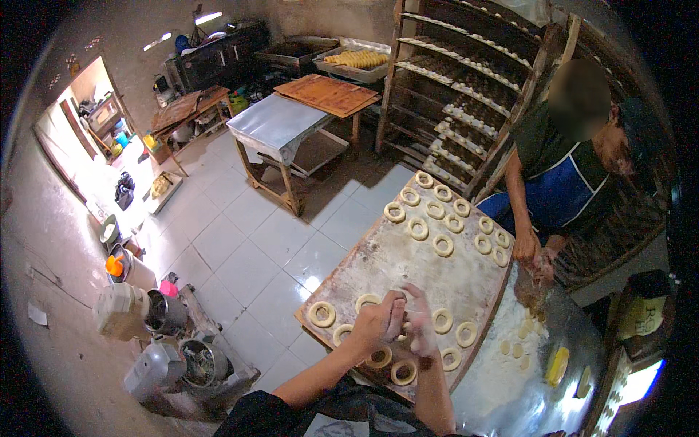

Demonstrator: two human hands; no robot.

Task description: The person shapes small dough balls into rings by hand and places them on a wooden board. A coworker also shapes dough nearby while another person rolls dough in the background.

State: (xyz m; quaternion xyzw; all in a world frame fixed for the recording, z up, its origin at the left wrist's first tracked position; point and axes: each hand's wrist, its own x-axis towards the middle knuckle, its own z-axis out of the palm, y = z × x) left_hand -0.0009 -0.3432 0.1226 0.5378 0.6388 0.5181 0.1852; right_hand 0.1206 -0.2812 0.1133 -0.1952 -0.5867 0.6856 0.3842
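Observation:
My left hand (pixel 382 322) and my right hand (pixel 419 328) meet over a floured wooden board (pixel 375 269), fingers curled and close together. Whatever they may hold is hidden by the fingers and blur. Pale dough rings (pixel 404 372) lie around and beneath them on the board, with more rings (pixel 443 246) at its far end. Right of the board, a floured metal worktop (pixel 561 328) carries small dough discs (pixel 520 349) and a yellow object (pixel 558 365).
A co-worker (pixel 553 186) in a blue apron handles something at the board's right. Behind are a tray rack (pixel 455 87), a metal-topped table (pixel 273 127) and a tray of yellow pastries (pixel 357 60). Mixers (pixel 149 371) stand lower left; a doorway (pixel 76 124) is at left.

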